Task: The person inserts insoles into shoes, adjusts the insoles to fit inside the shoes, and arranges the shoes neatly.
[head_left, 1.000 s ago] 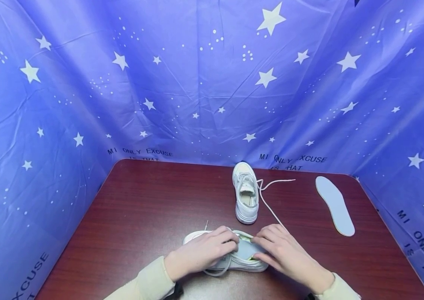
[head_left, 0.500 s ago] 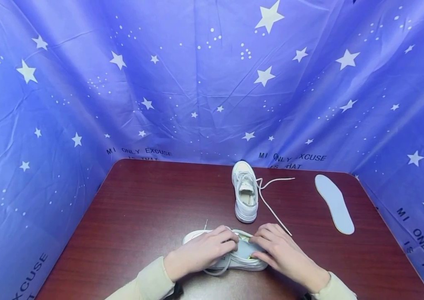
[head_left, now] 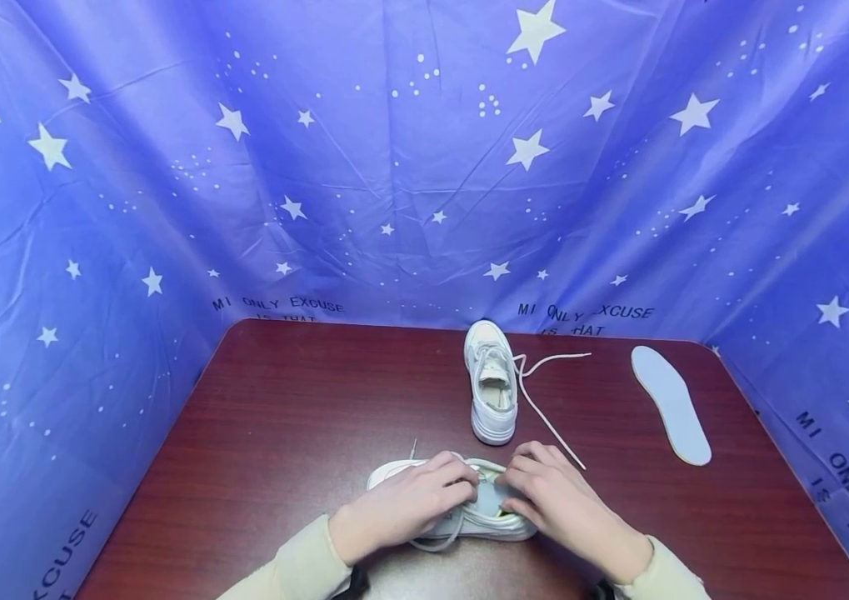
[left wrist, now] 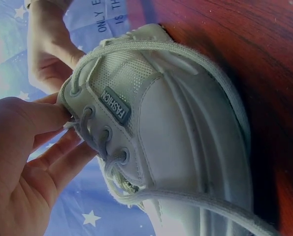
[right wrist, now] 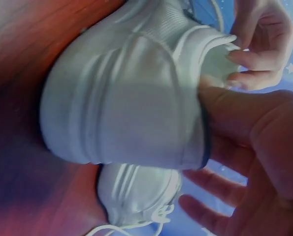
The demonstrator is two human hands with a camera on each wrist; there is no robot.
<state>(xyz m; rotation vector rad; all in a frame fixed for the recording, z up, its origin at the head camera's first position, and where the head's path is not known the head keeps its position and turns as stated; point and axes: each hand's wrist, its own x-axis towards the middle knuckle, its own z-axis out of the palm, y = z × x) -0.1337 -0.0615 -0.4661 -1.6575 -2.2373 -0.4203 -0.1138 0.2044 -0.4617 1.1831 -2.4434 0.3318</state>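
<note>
White shoe (head_left: 487,528) upright on the surface (head_left: 282,400), left hand (head_left: 411,502) pinching its eyelet edge, right hand (head_left: 572,510) at the heel opening, grip indeterminable, second shoe (head_left: 494,427) beyond, insole (head_left: 671,407) well apart at right.

Below my fingers (head_left: 532,481) lies a dark red, wood-grained table (head_left: 304,400) with rounded far corners, a pale glare (head_left: 446,577) on its near part. Beyond them and to both sides, I see creased blue-violet cloth (head_left: 394,187) printed with white stars (head_left: 536,32) and black lettering (head_left: 317,305).
</note>
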